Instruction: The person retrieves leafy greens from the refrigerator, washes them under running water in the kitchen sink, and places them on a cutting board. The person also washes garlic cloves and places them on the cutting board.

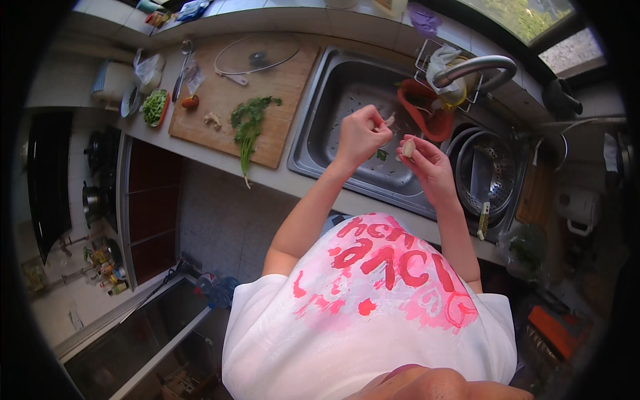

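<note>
Above the steel sink [345,100], my right hand [431,162] pinches a pale garlic clove [409,148] between thumb and fingertips. To its left, my left hand [364,134] is curled with its back toward me, and a whitish scrap that looks like garlic skin [390,120] sticks out from its fingertips. The two hands are slightly apart. Beneath them, a green leaf [382,155] and small bits lie on the basin floor. An orange-red strainer basket [440,126] rests in the sink's far right corner, just beyond my right hand.
The wooden cutting board [205,90] at left bears cilantro [247,125], ginger [212,120], a small reddish vegetable [190,102] and a glass lid [257,57]. Chopped greens [156,107] sit beside it. A faucet [475,64] arches over the sink's back right. Steel colanders [500,170] stand at right.
</note>
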A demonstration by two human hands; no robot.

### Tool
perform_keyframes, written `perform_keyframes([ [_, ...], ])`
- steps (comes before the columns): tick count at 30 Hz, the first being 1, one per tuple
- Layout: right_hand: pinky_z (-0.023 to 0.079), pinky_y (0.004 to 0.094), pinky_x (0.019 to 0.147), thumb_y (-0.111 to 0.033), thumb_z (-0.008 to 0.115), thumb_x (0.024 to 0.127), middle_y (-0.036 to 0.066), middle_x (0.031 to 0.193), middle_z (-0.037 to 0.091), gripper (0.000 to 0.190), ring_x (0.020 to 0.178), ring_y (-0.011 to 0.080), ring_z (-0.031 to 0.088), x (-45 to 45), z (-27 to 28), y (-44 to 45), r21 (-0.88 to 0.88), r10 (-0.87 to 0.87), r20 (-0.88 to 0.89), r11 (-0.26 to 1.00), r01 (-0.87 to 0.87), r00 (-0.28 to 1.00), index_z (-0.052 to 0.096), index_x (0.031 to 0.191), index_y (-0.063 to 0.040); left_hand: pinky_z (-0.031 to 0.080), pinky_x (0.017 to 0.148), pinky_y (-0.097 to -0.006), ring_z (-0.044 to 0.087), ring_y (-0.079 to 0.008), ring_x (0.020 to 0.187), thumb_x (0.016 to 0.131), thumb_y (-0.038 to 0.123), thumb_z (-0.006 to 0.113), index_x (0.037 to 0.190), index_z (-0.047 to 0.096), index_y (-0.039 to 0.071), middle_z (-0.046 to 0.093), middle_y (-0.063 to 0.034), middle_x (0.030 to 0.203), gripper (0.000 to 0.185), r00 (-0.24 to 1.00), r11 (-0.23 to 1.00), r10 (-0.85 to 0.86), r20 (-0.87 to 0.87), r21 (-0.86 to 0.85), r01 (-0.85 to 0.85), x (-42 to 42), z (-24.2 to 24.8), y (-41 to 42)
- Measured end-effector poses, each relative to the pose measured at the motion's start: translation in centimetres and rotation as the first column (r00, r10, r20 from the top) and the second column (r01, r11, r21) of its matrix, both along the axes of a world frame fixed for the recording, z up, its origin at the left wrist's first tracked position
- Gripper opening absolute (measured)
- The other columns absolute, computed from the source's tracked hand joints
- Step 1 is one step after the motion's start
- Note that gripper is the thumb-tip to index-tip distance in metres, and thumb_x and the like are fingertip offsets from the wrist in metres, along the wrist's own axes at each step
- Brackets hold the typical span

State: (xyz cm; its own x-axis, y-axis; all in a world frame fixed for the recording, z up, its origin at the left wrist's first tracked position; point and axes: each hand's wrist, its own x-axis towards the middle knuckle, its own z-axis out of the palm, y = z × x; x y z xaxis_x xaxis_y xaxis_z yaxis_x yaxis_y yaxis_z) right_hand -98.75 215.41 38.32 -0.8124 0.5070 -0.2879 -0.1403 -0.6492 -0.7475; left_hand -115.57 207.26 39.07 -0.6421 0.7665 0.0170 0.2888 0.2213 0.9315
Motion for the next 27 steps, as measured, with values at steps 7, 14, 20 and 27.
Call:
perform_keyframes([
  [7,0.050,0.0319,0.092,-0.002,0.049,0.091,0.020,0.116,0.055,0.027,0.104,0.0273,0.059,0.7,-0.4,0.0,-0.135,-0.152,0.015,0.979,0.153,0.988,0.045,0.118,-0.001,0.044,0.054,-0.0257,0.056,-0.0159,0.056,0.074,0.017,0.073,0.077,0.061,0.001,0.059,-0.0073,0.065,0.021,0.973,0.993,-0.105,-0.207,-0.072,0.092,1.2,0.4,0.4],
  [14,0.047,0.0276,0.093,-0.003,0.049,0.092,0.009,0.110,0.057,0.031,0.104,0.0175,0.057,0.7,-0.9,-0.3,-0.157,-0.255,-0.017,0.956,0.249,0.967,0.045,0.122,-0.002,0.047,0.052,-0.0332,0.059,-0.0264,0.060,0.077,0.011,0.066,0.086,0.063,0.006,0.056,-0.0073,0.074,0.010,0.857,0.961,-0.216,-0.468,0.052,0.271,4.4,0.8,-0.5],
  [20,0.048,0.0269,0.089,-0.006,0.055,0.090,0.009,0.108,0.057,0.029,0.101,0.0158,0.058,0.5,-0.9,-0.9,-0.021,-0.283,0.013,0.959,0.283,0.959,0.049,0.117,-0.002,0.046,0.051,-0.0334,0.058,-0.0263,0.060,0.076,0.009,0.066,0.083,0.062,0.007,0.056,-0.0073,0.074,0.008,0.836,0.956,-0.174,-0.521,0.113,0.270,4.9,0.0,-0.6],
  [27,0.049,0.0271,0.085,-0.006,0.059,0.087,0.008,0.103,0.059,0.024,0.095,0.0148,0.059,0.4,-1.2,-1.0,0.055,-0.248,0.036,0.968,0.246,0.968,0.054,0.111,-0.002,0.046,0.048,-0.0289,0.058,-0.0226,0.054,0.067,0.002,0.069,0.072,0.058,0.003,0.056,-0.0083,0.067,0.012,0.798,0.949,-0.167,-0.580,0.126,0.290,4.8,-0.7,-0.3],
])
